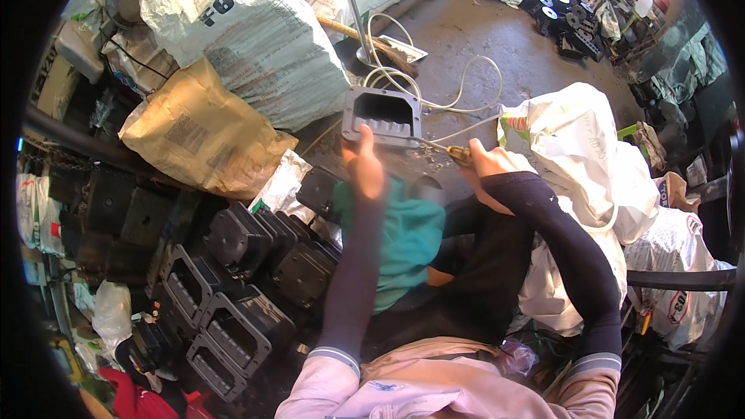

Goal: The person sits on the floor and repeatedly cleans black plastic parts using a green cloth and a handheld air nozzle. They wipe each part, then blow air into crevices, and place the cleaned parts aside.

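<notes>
My left hand [367, 169], a little blurred, grips the near edge of a grey rectangular housing [382, 95] with an open middle and a ridged inner wall. The thumb lies over its rim. In my right hand [500, 164] is a hand tool with a yellowish-brown handle [459, 156]. Its thin shaft points left to the housing's near right corner; whether the tip touches is too small to tell. A teal cloth [400, 244] lies over my leg below the left hand.
Several similar dark housings [233, 326] are piled at lower left. A brown paper sack [202, 128] and a large white sack [248, 39] stand at left. A pale cord [481, 109] loops on the floor beyond the housing. White bags [578, 140] bulge beside my right arm.
</notes>
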{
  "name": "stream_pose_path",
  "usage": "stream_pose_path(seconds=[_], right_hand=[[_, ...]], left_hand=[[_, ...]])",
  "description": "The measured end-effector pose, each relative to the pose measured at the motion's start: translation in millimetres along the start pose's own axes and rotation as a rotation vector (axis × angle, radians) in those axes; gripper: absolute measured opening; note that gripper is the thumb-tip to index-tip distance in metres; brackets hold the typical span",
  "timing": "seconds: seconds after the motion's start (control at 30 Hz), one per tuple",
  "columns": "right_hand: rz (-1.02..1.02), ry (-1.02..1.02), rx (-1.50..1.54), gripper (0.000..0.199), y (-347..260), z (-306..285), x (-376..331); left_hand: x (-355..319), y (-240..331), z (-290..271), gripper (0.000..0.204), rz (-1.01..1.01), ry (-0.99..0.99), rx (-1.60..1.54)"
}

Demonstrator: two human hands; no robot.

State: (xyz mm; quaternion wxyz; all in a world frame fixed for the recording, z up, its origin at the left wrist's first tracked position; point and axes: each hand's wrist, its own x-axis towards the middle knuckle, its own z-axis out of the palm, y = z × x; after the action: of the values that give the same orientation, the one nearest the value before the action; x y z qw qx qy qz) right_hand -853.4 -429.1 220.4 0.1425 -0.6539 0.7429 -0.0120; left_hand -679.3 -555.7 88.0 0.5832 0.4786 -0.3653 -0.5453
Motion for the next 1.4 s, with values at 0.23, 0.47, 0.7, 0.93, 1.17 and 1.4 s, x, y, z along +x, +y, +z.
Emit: stream_pose_path(seconds=[0.23,0.47,0.7,0.93,1.17,1.4], right_hand=[[-0.071,-0.048,0.248,0.036,-36,-7,32],[0.030,-0.062,0.260,0.042,-32,-7,53],[-0.008,-0.088,0.194,0.040,-21,-10,56],[-0.027,0.057,0.057,0.037,6,12,46],[-0.006,0.266,-0.090,0.041,-3,47,40],[-0.076,0.264,-0.048,0.043,-23,46,45]], left_hand=[[11,-16,-6,0.061,-0.067,-0.143,-0.194],[5,-7,0,0.050,-0.035,-0.133,-0.302],[3,-1,-2,0.063,-0.027,-0.102,-0.150],[-4,13,4,0.061,-0.013,-0.025,-0.039],[-7,24,8,0.070,-0.104,0.039,0.086],[-3,12,6,0.069,-0.057,-0.047,-0.066]])
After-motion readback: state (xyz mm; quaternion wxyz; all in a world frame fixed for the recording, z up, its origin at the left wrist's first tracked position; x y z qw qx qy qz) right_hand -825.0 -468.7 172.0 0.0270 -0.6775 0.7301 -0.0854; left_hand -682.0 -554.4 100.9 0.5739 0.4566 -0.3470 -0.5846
